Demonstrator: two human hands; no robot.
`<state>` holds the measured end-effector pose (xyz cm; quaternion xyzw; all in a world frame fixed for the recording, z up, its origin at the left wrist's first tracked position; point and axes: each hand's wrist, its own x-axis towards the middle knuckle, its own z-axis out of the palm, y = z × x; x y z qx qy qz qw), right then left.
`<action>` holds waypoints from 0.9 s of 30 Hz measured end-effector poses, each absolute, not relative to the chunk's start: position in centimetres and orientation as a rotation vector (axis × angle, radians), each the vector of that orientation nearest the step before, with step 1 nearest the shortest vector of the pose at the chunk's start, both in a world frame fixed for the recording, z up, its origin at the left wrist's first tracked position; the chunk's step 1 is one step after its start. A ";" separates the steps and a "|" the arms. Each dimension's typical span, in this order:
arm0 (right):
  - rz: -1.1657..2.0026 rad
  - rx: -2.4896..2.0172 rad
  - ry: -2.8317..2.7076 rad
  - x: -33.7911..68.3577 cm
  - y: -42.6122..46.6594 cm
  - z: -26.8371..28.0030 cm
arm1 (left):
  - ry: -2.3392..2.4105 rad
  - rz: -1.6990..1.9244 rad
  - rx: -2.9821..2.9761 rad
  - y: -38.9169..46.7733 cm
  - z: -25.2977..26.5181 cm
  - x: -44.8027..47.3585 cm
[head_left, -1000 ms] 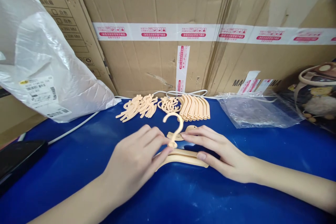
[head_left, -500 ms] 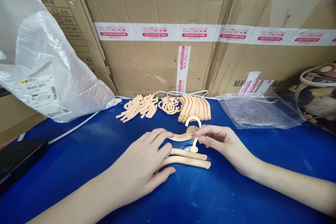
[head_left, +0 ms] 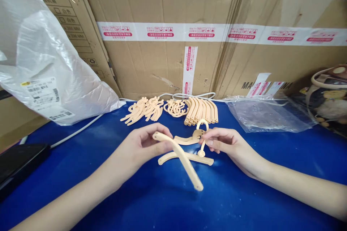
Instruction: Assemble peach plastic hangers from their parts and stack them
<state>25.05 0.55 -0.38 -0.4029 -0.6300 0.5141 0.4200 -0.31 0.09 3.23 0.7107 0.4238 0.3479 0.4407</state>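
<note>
Between thumb and fingers, my left hand [head_left: 151, 142] grips a beige curved hanger arm [head_left: 187, 164], raised off the table and slanting down to the right. My right hand [head_left: 223, 140] pinches a beige hanger hook [head_left: 202, 148] by its stem, with the curved end up and the round knob down. Below them a second hanger arm [head_left: 168, 157] lies flat on the blue table, partly crossed by the raised one. Just behind, another beige piece [head_left: 187, 140] with a rounded end lies partly hidden by my fingers and the hook.
Along the back lie piles of small curved pieces [head_left: 142, 110], hooks [head_left: 176, 108] and hanger arms [head_left: 202, 110]. A clear plastic bag [head_left: 265, 115] lies at right. At left are a white bag [head_left: 54, 65] and a black device [head_left: 24, 166]. Cardboard boxes [head_left: 162, 65] stand behind.
My left hand has picked up the nearer hanger arm from the table and turned it at an angle. My right hand stays in place with the hook, which has turned slightly.
</note>
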 end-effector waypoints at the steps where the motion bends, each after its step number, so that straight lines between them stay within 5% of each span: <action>1: 1.289 -1.002 -1.592 25.0 0.5 -0.4 | 1.045 0.894 1.715 0.2 3.3 -0.4; 12: 1.393 -0.917 -1.568 24.9 0.4 -0.1 | 1.390 0.449 2.325 -1.0 1.9 0.0; 27: 1.416 -0.890 -1.630 24.9 0.3 -0.4 | 1.178 0.238 2.490 -2.2 2.4 0.9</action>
